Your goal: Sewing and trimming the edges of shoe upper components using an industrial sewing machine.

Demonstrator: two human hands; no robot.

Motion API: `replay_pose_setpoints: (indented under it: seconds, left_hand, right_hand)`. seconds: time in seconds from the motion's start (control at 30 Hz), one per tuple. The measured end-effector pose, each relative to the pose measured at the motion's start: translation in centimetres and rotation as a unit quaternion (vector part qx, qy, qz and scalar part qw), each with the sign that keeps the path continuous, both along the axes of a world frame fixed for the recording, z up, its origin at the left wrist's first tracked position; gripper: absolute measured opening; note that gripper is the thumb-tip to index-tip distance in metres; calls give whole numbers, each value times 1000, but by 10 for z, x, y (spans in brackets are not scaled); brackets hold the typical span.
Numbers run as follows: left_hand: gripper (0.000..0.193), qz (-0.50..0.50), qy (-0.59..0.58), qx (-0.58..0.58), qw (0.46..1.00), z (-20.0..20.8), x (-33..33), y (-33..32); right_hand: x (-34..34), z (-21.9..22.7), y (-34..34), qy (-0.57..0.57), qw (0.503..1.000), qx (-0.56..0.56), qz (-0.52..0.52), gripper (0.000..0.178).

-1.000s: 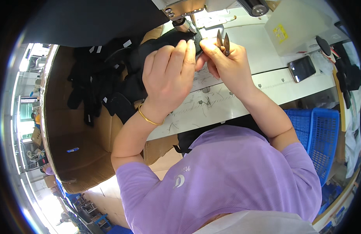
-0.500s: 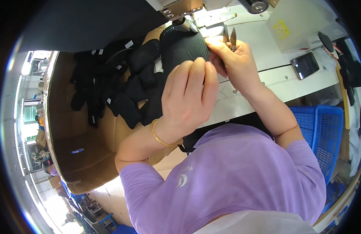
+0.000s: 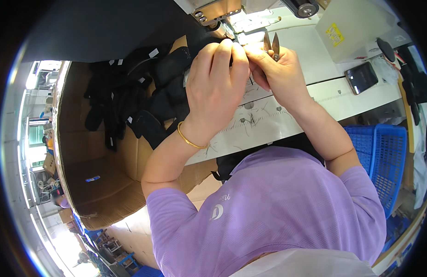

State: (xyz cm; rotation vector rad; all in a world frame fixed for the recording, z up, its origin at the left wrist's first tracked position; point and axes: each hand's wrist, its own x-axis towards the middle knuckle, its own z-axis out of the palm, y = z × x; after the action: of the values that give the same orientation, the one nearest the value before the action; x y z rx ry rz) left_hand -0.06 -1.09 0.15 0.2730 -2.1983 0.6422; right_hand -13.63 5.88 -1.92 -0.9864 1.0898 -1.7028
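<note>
My left hand (image 3: 218,85) is raised under the sewing machine head (image 3: 218,14), its fingers curled together and its back turned up. What it pinches is hidden behind the fingers, where a little black fabric shows. Close against it, my right hand (image 3: 280,74) keeps a pair of thread snips (image 3: 274,46) in its grip, blades sticking up past the fingers. Thumb and forefinger of that hand meet near the left fingertips. Left of my left hand lies a pile of black fabric pieces (image 3: 156,104), some with small white labels.
A brown cardboard box wall (image 3: 98,198) surrounds the pile on the left. Loose dark threads lie on the white machine table (image 3: 264,122), which has a ruler marking. A dark phone (image 3: 361,78) rests at the right, above blue plastic baskets (image 3: 389,161).
My left hand has moved up, closer to the machine head. The black knit piece that stood out beneath the machine is now mostly out of sight, baring table and threads. My right hand barely moved.
</note>
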Motion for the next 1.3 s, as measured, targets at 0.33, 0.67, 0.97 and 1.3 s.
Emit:
replay_pose_setpoints:
  seconds: [0.33,0.67,0.97,1.3]
  left_hand:
    - [32,-18,56,-51,997,-9,9,1]
    - [31,9,46,-21,999,-9,12,-30]
    - [31,-86,-51,842,530,3,63,-40]
    - [32,-107,-71,852,508,-17,46,-41]
  right_hand:
    - [-5,-5,7,39,999,1,34,30]
    - [-15,-10,29,105,986,-1,129,33]
    - [-11,-38,24,449,891,-51,-31,25]
    - [-13,-30,35,430,899,-81,-31,24]
